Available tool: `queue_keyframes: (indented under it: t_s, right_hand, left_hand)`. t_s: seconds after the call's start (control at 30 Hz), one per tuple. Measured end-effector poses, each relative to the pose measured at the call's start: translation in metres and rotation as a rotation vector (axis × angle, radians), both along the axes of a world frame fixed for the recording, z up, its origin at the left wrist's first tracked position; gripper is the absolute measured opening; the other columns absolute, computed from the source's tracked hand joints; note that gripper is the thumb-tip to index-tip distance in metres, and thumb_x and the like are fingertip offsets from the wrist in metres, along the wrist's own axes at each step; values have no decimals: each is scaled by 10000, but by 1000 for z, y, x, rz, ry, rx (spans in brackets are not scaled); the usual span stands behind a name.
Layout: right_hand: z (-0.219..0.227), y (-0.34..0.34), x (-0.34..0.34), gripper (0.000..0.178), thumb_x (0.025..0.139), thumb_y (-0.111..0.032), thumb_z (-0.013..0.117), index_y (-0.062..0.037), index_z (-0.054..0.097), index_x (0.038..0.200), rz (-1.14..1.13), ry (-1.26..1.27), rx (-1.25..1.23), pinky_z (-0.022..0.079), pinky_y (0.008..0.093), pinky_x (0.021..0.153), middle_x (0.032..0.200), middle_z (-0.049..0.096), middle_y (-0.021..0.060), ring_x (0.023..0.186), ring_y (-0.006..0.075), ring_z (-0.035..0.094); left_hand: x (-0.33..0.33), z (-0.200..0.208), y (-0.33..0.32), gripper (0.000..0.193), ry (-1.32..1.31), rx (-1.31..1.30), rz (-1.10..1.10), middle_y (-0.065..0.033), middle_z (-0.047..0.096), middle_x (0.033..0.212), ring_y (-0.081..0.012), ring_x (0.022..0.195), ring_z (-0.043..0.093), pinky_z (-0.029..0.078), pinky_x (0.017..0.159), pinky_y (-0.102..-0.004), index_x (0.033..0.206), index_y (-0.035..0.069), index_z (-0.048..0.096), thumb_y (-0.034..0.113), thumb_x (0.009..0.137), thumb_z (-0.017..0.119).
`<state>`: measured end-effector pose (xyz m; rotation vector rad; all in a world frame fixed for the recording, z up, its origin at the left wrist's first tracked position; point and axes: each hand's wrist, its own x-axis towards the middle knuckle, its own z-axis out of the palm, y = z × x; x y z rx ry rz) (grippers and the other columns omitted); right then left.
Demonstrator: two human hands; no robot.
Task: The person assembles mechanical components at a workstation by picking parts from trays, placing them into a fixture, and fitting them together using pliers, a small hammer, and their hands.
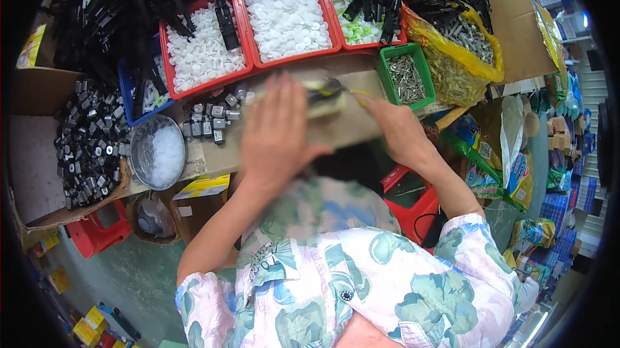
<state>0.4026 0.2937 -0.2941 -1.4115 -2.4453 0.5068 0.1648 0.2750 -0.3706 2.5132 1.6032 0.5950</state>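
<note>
My left hand (281, 122) is held flat over the bench, its fingers stretched out and somewhat blurred. Beside its fingers lies a pale cream block (325, 110), partly covered by the hand. My right hand (397, 125) has its fingers closed round a thin tool with a yellow handle (359, 93). The tool's dark front end (329, 86) reaches over the block; blur hides its exact kind. Left of my left hand, several small metal-and-black motor-like parts (210, 121) sit on the bench.
Red trays of white plastic pieces (289, 22) line the back, with black plastic parts (97, 19) heaped behind. A green bin (407, 77) of metal pins and a yellow bag (452, 51) stand right. Leftward are a metal bowl (158, 152) and a carton of parts (90, 144).
</note>
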Motion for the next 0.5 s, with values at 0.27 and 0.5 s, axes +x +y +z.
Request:
queue_keyframes:
  t_s: [0.27,0.5]
  right_hand:
    - [34,9,-28,353,931,-42,634,3,588,1278,26,458,214,557,391,705,1029,689,214,852,376,699]
    - [6,20,-48,427,886,-54,654,-19,547,1298,188,167,145,550,436,659,948,682,193,766,380,674]
  left_hand:
    - [8,18,-35,817,-201,-9,-57,-269,399,1499,-418,1403,384,364,1107,-484,1431,-84,426,282,798,790]
    - [7,0,-35,733,-156,82,-108,-286,462,1434,-433,1361,437,398,1113,-473,1341,-138,496,283,811,777]
